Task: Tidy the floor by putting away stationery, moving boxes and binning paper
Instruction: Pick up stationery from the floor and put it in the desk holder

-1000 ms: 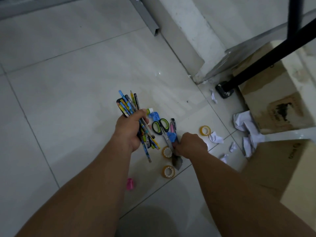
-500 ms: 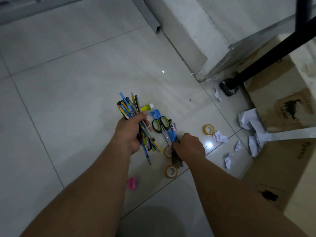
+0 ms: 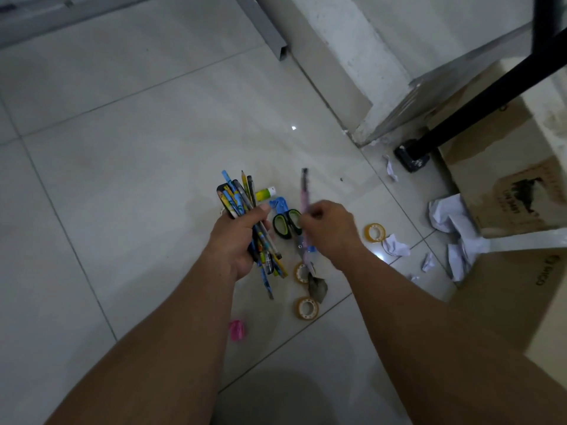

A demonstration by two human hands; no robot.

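Left hand: The left hand (image 3: 241, 240) is closed tight around a bunch of pens and pencils (image 3: 241, 194), in the middle of the frame.
Right hand: The right hand (image 3: 329, 231) pinches a pink pen (image 3: 304, 194) between thumb and fingers. The pen points toward the top of the frame.
What changed: A second ago the right hand was low down by the scissors (image 3: 287, 223), on the things lying there. Now it has come up, and the pink pen has come up with it. The left hand's bunch looks the same.
What it means: One more pen is off the floor (image 3: 138, 179). It probably goes into the bunch next.
Not picked up yet: The scissors lie between the two hands. A glue stick (image 3: 266, 194) and a small blue thing (image 3: 279, 205) sit just above them. Three tape rolls (image 3: 375, 232) lie right of and below the hands. A small pink thing (image 3: 237, 330) is lower middle.
Paper: Crumpled paper (image 3: 454, 219) lies at the right, touching the boxes.
Boxes: The upper box (image 3: 491, 167) and the lower box (image 3: 506, 302) sit at the right edge.
Writing: The lower box has a dark sideways word, maybe "RICO", but it is not clear. The upper box has a dark picture with small words too blurry to read.
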